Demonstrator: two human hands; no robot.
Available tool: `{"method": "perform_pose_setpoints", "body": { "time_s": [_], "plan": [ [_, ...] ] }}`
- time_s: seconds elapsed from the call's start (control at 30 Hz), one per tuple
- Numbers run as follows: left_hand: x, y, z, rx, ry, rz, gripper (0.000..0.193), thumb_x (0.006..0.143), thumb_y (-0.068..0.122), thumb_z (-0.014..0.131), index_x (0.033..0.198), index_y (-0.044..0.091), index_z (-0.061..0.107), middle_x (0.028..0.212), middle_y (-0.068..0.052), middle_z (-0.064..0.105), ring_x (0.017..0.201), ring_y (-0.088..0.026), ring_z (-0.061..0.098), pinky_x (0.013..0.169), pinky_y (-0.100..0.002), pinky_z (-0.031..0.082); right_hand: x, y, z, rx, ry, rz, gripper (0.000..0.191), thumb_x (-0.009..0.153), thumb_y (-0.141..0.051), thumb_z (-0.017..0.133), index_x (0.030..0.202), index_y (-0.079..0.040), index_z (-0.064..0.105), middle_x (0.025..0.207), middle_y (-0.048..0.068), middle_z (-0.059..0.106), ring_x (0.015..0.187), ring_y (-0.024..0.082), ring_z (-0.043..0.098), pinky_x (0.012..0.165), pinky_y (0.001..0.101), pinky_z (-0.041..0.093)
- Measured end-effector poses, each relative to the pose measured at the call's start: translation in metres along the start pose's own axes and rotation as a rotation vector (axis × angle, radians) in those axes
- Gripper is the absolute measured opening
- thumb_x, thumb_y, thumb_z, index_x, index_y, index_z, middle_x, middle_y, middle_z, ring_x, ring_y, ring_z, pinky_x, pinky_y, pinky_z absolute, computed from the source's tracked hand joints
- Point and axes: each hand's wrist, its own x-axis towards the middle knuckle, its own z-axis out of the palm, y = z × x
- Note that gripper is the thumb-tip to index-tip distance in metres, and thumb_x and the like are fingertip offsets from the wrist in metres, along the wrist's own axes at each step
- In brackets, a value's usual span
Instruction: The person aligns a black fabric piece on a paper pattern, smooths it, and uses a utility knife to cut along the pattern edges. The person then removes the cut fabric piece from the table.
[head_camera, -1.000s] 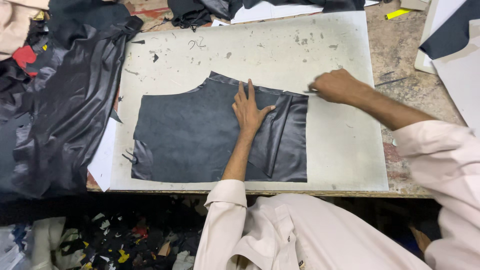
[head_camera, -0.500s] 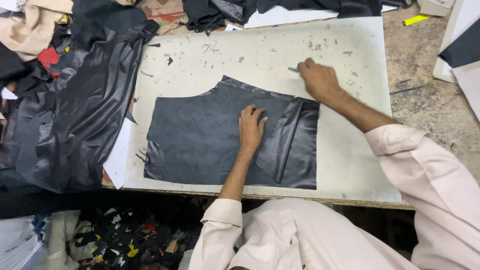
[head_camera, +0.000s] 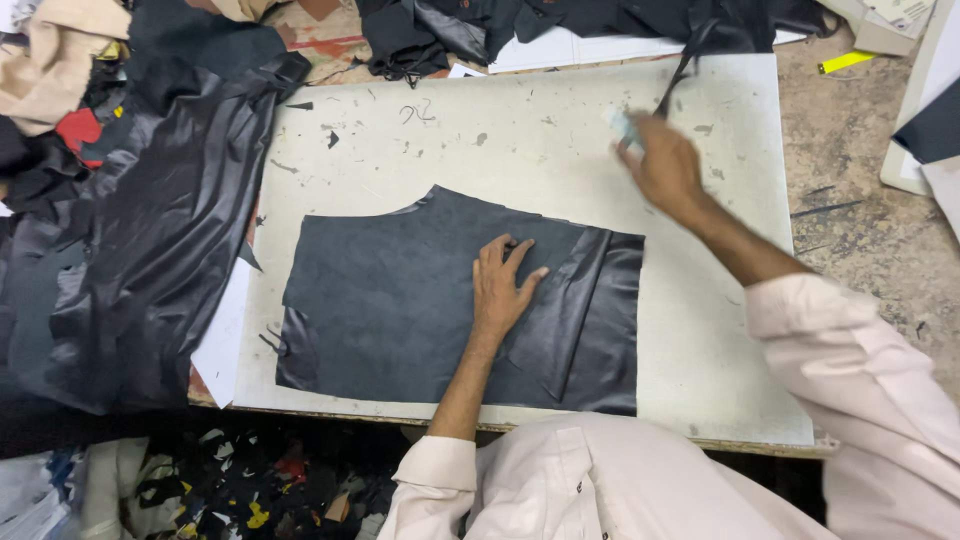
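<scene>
On the pale cutting board (head_camera: 700, 330) that covers most of the tabletop (head_camera: 870, 230), a dark grey cut panel (head_camera: 400, 310) lies flat, its upper edge stepped and sloping. Its right-hand portion is a shinier black strip (head_camera: 600, 320) with a fold line running down it. The person's left hand (head_camera: 503, 285) rests palm down on the panel near its middle, fingers spread and released, grasping nothing, just pressing the piece to the board. The right hand (head_camera: 665, 165) is lifted above the bare board, up beyond the panel's top right corner and well apart from it; it is blurred, and its fingers are clenched around a small pale object (head_camera: 620, 125) that I cannot make out clearly. A thin black strip (head_camera: 680, 80) trails across the board's far edge just beyond that hand. Both arms wear light pinkish sleeves (head_camera: 850, 350). To the left, a big heap of glossy black material (head_camera: 140, 270) drapes over the board's edge, with a red scrap (head_camera: 78, 130) and beige cloth (head_camera: 60, 60) behind it. More black pieces (head_camera: 560, 25) pile along the far side, and a small yellow item (head_camera: 845, 62) lies at the far right. Coloured offcuts (head_camera: 240, 490) litter the floor below the near edge.
</scene>
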Motion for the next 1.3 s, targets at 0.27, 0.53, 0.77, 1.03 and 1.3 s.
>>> {"method": "perform_pose_setpoints", "body": {
  "time_s": [0.27, 0.53, 0.77, 1.03, 1.3],
  "plan": [
    [0.000, -0.007, 0.008, 0.078, -0.063, 0.019, 0.044, 0.097, 0.013, 0.065, 0.141, 0.015, 0.064, 0.155, -0.008, 0.048, 0.135, -0.031, 0.046, 0.108, -0.046, 0.038, -0.108, -0.139, -0.012, 0.061, -0.786, -0.249, 0.066, 0.081, 0.006, 0.060, 0.143, -0.016, 0.057, 0.137, 0.018, 0.053, 0.078, 0.026, 0.073, 0.047, 0.0315, 0.060],
    [0.001, 0.000, 0.007, 0.098, -0.083, 0.015, 0.042, 0.099, 0.016, 0.065, 0.141, 0.016, 0.064, 0.156, -0.007, 0.047, 0.135, -0.029, 0.046, 0.109, -0.046, 0.037, -0.143, -0.093, -0.077, -0.066, -0.837, 0.034, 0.041, 0.088, 0.001, 0.061, 0.126, -0.016, 0.062, 0.128, 0.010, 0.056, 0.083, 0.022, 0.073, 0.057, 0.0325, 0.062],
    [0.008, 0.016, -0.004, 0.130, -0.161, -0.004, 0.061, 0.089, 0.035, 0.077, 0.141, 0.008, 0.060, 0.154, -0.017, 0.041, 0.131, -0.038, 0.043, 0.105, -0.051, 0.035, -0.180, -0.095, -0.143, -0.146, -0.887, 0.523, 0.060, 0.086, 0.000, 0.062, 0.141, -0.025, 0.061, 0.136, 0.001, 0.054, 0.077, 0.025, 0.074, 0.062, 0.0351, 0.063],
    [0.008, 0.065, 0.023, 0.161, -0.249, 0.315, 0.053, 0.099, 0.033, 0.072, 0.144, 0.009, 0.060, 0.151, -0.014, 0.053, 0.137, -0.029, 0.052, 0.111, -0.048, 0.042, -0.168, -0.077, -0.131, 0.139, -0.514, 0.792, 0.031, 0.096, -0.017, 0.068, 0.127, -0.013, 0.071, 0.091, 0.009, 0.068, 0.071, 0.028, 0.071, 0.064, 0.0407, 0.055],
    [0.016, 0.096, 0.050, 0.266, -0.392, 0.431, 0.077, 0.087, 0.056, 0.068, 0.145, 0.007, 0.057, 0.143, -0.012, 0.054, 0.120, -0.026, 0.053, 0.092, -0.046, 0.043, -0.111, -0.051, -0.073, -0.020, -0.306, 0.304, 0.027, 0.093, -0.012, 0.071, 0.120, -0.012, 0.074, 0.097, 0.004, 0.069, 0.077, 0.024, 0.070, 0.062, 0.0359, 0.057]
  ]
}}
